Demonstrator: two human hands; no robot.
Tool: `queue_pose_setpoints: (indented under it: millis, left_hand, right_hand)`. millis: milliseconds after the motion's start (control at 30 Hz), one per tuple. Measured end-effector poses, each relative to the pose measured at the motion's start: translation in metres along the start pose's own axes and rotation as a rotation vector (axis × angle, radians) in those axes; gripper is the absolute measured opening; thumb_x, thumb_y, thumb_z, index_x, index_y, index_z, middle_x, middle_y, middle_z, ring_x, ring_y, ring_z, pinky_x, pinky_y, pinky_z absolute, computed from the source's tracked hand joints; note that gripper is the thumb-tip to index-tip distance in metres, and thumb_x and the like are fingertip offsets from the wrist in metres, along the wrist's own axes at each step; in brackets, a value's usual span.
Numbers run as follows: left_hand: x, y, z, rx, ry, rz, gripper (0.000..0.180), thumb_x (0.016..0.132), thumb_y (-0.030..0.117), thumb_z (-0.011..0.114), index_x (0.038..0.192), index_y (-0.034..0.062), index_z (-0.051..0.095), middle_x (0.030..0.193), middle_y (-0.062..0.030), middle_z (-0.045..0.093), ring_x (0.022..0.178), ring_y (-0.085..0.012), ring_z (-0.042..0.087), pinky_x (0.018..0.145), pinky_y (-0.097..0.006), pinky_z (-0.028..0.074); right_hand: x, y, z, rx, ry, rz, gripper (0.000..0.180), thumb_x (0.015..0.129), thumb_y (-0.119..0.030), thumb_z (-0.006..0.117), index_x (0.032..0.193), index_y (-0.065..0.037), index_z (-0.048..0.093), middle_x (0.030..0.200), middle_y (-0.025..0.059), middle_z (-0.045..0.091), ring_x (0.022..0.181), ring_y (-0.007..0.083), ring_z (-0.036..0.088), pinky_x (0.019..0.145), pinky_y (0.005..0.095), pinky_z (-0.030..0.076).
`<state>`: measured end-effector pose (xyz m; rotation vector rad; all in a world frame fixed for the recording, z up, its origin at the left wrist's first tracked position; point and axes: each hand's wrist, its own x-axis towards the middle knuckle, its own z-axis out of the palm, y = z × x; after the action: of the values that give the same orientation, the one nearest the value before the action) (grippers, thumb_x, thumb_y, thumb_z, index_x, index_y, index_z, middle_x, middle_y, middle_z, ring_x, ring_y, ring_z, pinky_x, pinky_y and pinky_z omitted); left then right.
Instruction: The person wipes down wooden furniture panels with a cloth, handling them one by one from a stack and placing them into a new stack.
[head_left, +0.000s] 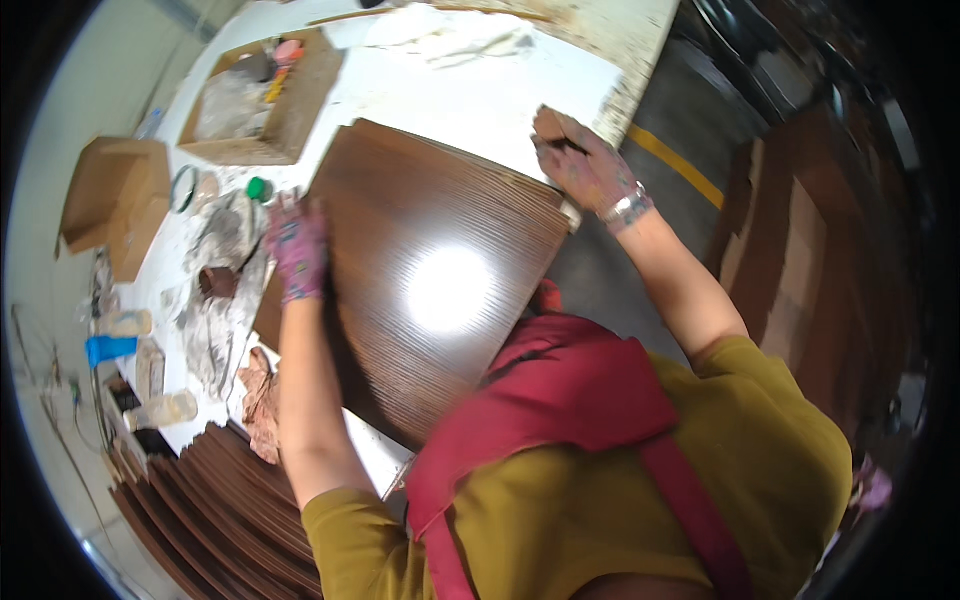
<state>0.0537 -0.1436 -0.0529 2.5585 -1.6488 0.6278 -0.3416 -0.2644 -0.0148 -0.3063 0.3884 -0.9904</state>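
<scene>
A stack of dark brown wood-grain panels (430,220) lies on the white work table, its top face showing a bright glare. My left hand (298,248), in a stained purple glove, rests at the left edge of the top panel with its fingers stretched out. Off the far right corner of the stack, my right hand (592,172) is raised in a similar stained glove. Its fingers are curled around a small brownish piece that I cannot make out. A stained grey-white rag (222,250) and a green cap (258,189) are beside my left hand.
A wooden box (310,110) of bags and tools stands at the far left, near an open cardboard box (120,200). Jars, a blue cup (110,348) and a brown crumpled cloth (260,405) are at left. Brown strips (220,500) lie lower left; more brown boards (800,250) stand right.
</scene>
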Motion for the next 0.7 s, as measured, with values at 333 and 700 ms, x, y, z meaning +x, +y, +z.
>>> queue_pose_setpoints:
  millis: [333, 700]
  left_hand:
    - [-0.044, 0.222, -0.135, -1.344, -0.317, 0.856, 0.03, 0.095, 0.029, 0.057, 0.113, 0.0066, 0.065, 0.11, -0.0147, 0.066, 0.103, -0.0307, 0.063, 0.095, -0.038, 0.049]
    - [-0.091, -0.068, -0.132, -0.936, 0.269, -0.462, 0.02, 0.091, 0.012, 0.068, 0.105, -0.0006, 0.062, 0.078, 0.0051, 0.046, 0.068, -0.0048, 0.04, 0.064, -0.02, 0.037]
  right_hand:
    - [0.029, -0.032, 0.034, 0.043, -0.28, 0.246, 0.039, 0.095, -0.007, 0.053, 0.131, 0.004, 0.046, 0.119, 0.0095, 0.058, 0.104, 0.0176, 0.057, 0.086, 0.0278, 0.049]
    - [0.054, 0.072, 0.079, -0.176, -0.451, 0.616, 0.029, 0.101, -0.017, 0.052, 0.124, 0.001, 0.052, 0.109, 0.004, 0.06, 0.094, 0.0125, 0.055, 0.079, 0.0283, 0.047]
